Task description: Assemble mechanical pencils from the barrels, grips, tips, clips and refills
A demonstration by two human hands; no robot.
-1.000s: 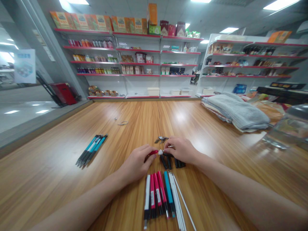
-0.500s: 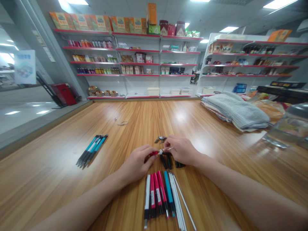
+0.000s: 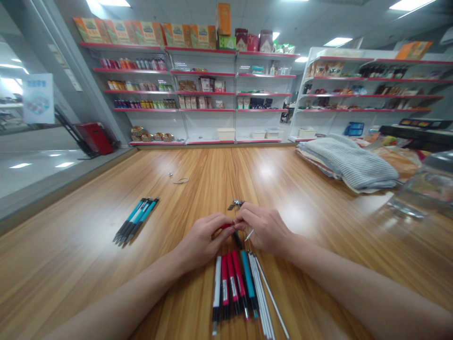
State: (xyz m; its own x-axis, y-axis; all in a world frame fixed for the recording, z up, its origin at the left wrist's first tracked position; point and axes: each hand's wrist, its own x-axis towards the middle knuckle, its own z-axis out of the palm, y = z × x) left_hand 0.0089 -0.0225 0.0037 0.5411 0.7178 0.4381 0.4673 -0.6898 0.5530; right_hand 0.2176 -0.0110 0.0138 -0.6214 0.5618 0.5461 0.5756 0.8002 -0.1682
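My left hand (image 3: 201,240) is closed around a red pen barrel (image 3: 225,226), of which only a short stretch shows. Fingertips of my right hand (image 3: 266,227) meet the barrel's right end, and a thin white refill (image 3: 249,234) sticks out between its fingers. Just below the hands lies a black pen grip (image 3: 237,241), partly covered. Nearer to me is a row of a white pen barrel (image 3: 217,283), several pink pen barrels (image 3: 232,281) and a blue pen barrel (image 3: 248,276). White refills (image 3: 260,297) lie beside them. Small dark metal parts (image 3: 235,204) sit beyond my hands.
Several blue-and-black pens (image 3: 136,221) lie together on the left of the wooden table (image 3: 88,264). Farther back are a thin loop (image 3: 181,181) and a tiny piece (image 3: 170,174). Folded striped cloth (image 3: 354,158) and a clear container (image 3: 421,189) stand at the right.
My right hand has shifted slightly left and down, so its fingertips now meet my left hand. The white piece at the barrel's end and most black parts are now hidden behind it.
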